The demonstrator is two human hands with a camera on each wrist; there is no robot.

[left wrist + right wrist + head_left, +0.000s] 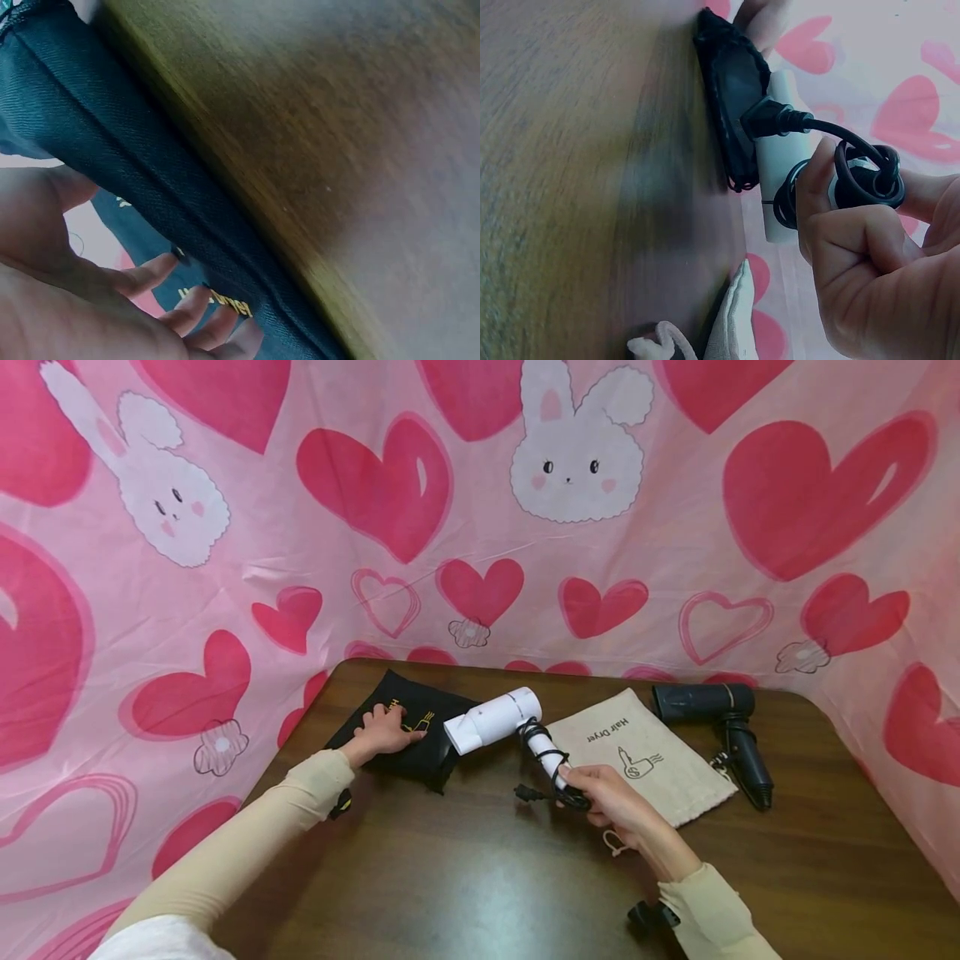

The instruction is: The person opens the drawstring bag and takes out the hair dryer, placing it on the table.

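My right hand [618, 802] grips the white handle of a hair dryer [491, 721] and holds it raised, the barrel pointing left. A black cord is wound around the handle, and its plug [769, 120] dangles beside it. On the left, a black cloth bag [420, 768] with yellow print lies on the table. My left hand [382, 729] rests on top of that bag, fingers spread over the print. The nozzle end overlaps the bag's right side in the head view. Facing the right wrist camera, the bag's mouth [739, 79] gapes a little.
A cream "Hair Dryer" drawstring bag [637, 735] lies flat right of centre, its cord [615, 842] trailing toward me. Farther right is a black hair dryer [701, 702] with its handle toward me. The brown wooden table [450, 877] meets pink heart-patterned cloth [517, 543] behind.
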